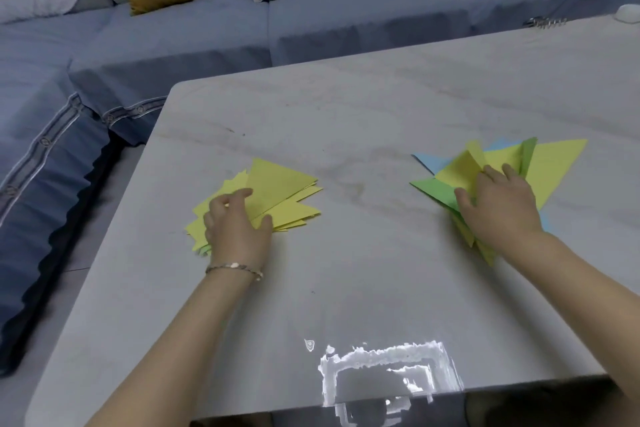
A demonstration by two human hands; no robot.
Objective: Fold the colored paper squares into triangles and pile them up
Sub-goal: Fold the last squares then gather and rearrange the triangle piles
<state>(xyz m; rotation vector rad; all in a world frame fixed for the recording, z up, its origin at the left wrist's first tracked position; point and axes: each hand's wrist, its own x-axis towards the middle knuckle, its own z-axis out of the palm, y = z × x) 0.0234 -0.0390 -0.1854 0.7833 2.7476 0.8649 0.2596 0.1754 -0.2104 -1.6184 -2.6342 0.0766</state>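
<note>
Both busy on desk [346, 114]: left grip [239, 229] released, steadying yellow triangles [277, 184]; right grip [498, 204] pinching yellow sheet [457, 170], probably to fold.

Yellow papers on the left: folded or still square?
Folded: the yellow papers are triangles with pointed corners, fanned in a loose pile under the left hand.

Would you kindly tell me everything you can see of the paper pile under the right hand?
The right pile is a loose fan of thin folded paper triangles, yellow, green and light blue, lying on the pale marbled table, right of centre. The right hand rests on its near side and seems to pinch a raised yellow sheet on top.
</note>
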